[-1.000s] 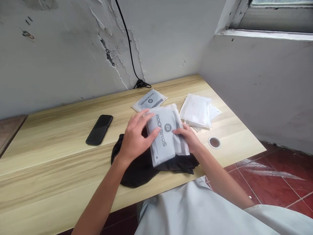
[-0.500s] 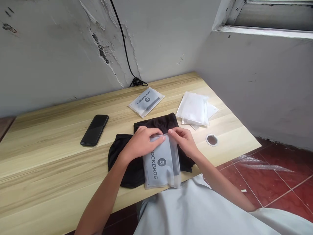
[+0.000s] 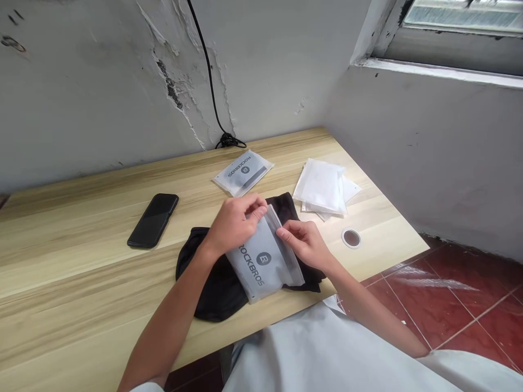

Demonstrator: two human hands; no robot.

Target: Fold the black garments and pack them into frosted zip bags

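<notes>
A frosted plastic zip bag (image 3: 254, 268) printed ROCKBROS is tilted over black fabric (image 3: 220, 291) that lies folded near the table's front edge. My left hand (image 3: 239, 222) pinches the bag's upper corner between thumb and fingers. Along the zip edge, lower down on the right, my right hand (image 3: 302, 242) grips the bag with thumb and curled fingers. Some of the fabric shows beyond the bag at the top and right. Whether anything is inside the bag I cannot tell.
Another ROCKBROS bag (image 3: 244, 172) lies at the back of the wooden table (image 3: 81, 272). Several white plastic bags (image 3: 321, 187) are stacked at the right, behind a round cable hole (image 3: 351, 238). A black phone (image 3: 153, 220) rests at left; a black cable (image 3: 229, 140) is bundled by the wall.
The bag has turned from nearly upright to slanted, its top edge leaning left. My left hand has moved up to the corner, while my right hand has slid down along the zip edge.
</notes>
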